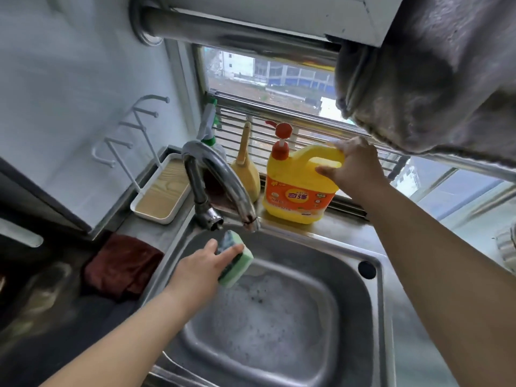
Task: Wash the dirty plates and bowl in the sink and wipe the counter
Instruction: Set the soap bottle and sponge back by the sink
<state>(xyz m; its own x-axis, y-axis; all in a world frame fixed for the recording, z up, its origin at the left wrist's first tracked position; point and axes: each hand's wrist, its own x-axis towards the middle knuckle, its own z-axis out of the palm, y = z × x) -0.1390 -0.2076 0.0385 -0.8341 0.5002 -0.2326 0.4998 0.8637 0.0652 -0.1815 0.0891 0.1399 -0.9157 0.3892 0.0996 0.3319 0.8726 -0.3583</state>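
While your left hand (pixel 199 268) grips the green sponge with the dark scouring face (pixel 234 258) over the far left corner of the stainless steel sink (pixel 371 303), just beneath the spout of the curved chrome faucet (pixel 215 177), your right hand (pixel 354 164) reaches to the far ledge and curls around the handle of the yellow dish soap jug with the red pump top (pixel 298 185). The jug stands upright on the steel rim by the window, just right of the faucet. The sink basin holds foamy, speckled water; whether any plates or bowl lie under the foam cannot be told. To the left of the sink, a dark red cloth (pixel 122 265) lies crumpled on the counter, and a white tray with a wooden insert (pixel 162 188) sits farther back.
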